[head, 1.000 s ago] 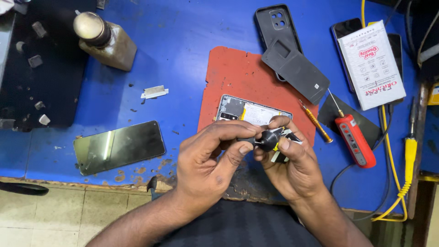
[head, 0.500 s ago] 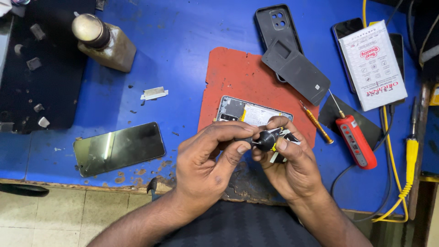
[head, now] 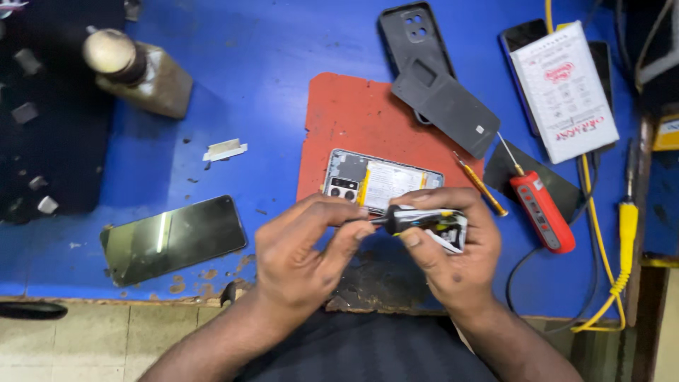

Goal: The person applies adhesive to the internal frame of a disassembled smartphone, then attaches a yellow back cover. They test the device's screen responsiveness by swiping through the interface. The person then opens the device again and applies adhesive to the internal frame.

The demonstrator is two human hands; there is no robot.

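A detached phone screen [head: 173, 239] is seen at 9 o'clock on the blue bench [head: 247, 85]. The nozzle of a small glue tube [head: 424, 221] is pinched by the left hand [head: 304, 258]; the tube is gripped by the right hand [head: 453, 247], just below the opened phone [head: 382, 180] on the red mat [head: 361, 113]. A red screwdriver [head: 541, 212] lies at 3 o'clock.

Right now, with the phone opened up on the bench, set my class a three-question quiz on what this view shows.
1. True or false: the right hand holds a small tube.
2. The opened phone lies on which mat? A) red B) green C) white
3. What lies right of the red mat, red-handled?

Key: 1 true. 2 A. 3 A screwdriver. The left hand pinches the tube's black tip.
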